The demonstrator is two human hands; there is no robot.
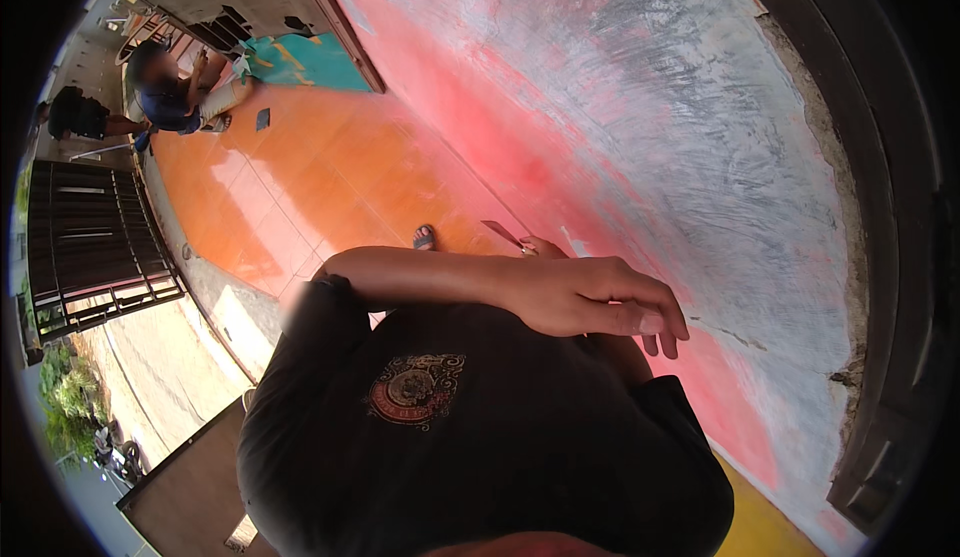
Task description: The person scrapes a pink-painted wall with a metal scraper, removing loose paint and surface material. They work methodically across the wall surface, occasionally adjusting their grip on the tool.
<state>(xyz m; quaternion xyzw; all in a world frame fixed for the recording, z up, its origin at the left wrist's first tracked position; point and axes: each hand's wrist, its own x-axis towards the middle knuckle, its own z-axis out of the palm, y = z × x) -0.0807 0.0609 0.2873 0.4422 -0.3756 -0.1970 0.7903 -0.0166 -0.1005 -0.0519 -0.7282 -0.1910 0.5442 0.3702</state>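
My left forearm crosses in front of my dark T-shirt (pixel 510 437). At its end my left hand (pixel 630 305) hangs loosely with bent, parted fingers, and nothing shows in it. Beyond that forearm, partly hidden by it, my right hand (pixel 546 248) grips a thin flat-bladed tool (pixel 502 232), perhaps a scraper. The blade points away from the hand, near the line where the floor meets the wall (pixel 637 129). Streaky white and grey covers much of this wall, with pink-red along its lower part. A foot in a dark sandal (pixel 424 237) stands on the orange tiled floor (pixel 360 159).
One person (pixel 169 103) sits at the floor's far end, near a small dark flat object (pixel 262 119); another person (pixel 79 114) is farther left. A dark metal gate (pixel 97 245) stands at the left. A dark frame (pixel 892 257) edges the wall's chipped border.
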